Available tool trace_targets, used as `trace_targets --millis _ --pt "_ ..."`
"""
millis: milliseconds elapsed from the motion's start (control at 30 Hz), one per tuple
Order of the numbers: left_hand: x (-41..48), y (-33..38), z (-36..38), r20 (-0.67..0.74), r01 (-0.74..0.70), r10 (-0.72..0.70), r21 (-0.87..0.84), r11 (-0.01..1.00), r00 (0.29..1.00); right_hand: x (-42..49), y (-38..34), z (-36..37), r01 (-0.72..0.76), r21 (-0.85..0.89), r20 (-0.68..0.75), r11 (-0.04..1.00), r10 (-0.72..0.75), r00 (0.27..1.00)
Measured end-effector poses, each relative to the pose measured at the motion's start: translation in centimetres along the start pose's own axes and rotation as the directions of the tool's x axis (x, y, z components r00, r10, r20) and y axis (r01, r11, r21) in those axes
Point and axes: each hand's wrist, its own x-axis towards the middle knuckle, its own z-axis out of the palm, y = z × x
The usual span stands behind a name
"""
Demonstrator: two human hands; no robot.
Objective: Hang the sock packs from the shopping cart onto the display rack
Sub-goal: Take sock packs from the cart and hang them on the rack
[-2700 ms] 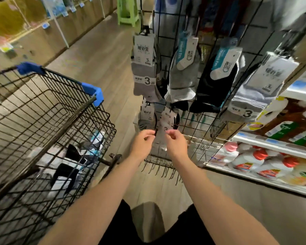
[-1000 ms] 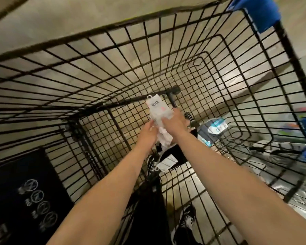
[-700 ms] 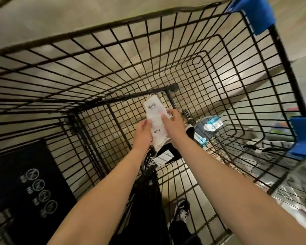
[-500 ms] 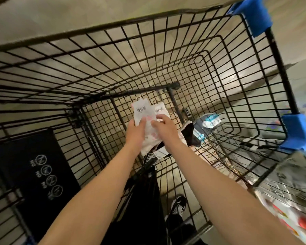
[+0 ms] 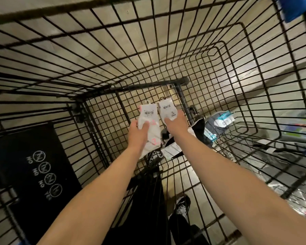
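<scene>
Head view, stock in transit. Item one: shopping cart (image 5: 148,84), black wire mesh on a thicker tube frame, with a blue plastic corner cap (image 5: 293,9) at its far right rim; its basket filled most of the view, and pale floor showed through the bars. Item two: a flat black panel (image 5: 34,165) with white circled symbols, on the cart's near left side. Item three: leftover sock packs on the cart floor toward the right, one black knit (image 5: 199,128) and one grey with a teal-and-white card label (image 5: 219,121); others may have lain under the arms, number not clear. Item four: two white sock packs, soft knit under stiff white printed card sleeves with pink numerals, held side by side above the cart floor near its centre. The left pack (image 5: 147,114) was pinched between thumb and fingers of the left hand (image 5: 138,134); the right pack (image 5: 167,108) sat in the curled fingers of the right hand (image 5: 175,124). Each carried a small hanger tab at the top. Display rack not in view. Status, by judgement: mid-task, these two lifted but unhung, and several packs left in the cart.
</scene>
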Motion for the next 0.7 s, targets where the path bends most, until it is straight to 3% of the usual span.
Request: trace_targets --millis 200,433,700 --pt "0.7 -1.5 1.1 0.004 0.016 -0.016 -0.004 1.0 1.0 1.1 0.8 0.8 -0.042 -0.15 0.006 0.988 0.043 0.999" --pt "-0.3 -1.5 0.4 -0.028 0.008 -0.007 0.021 1.0 1.0 -0.5 1.1 0.3 0.035 0.004 0.02 0.999 -0.036 0.999" --pt "-2.9 0.3 0.4 -0.017 -0.077 0.078 0.025 0.997 0.997 -3.7 0.6 -3.0 -0.017 0.227 -0.065 0.974 0.033 0.997"
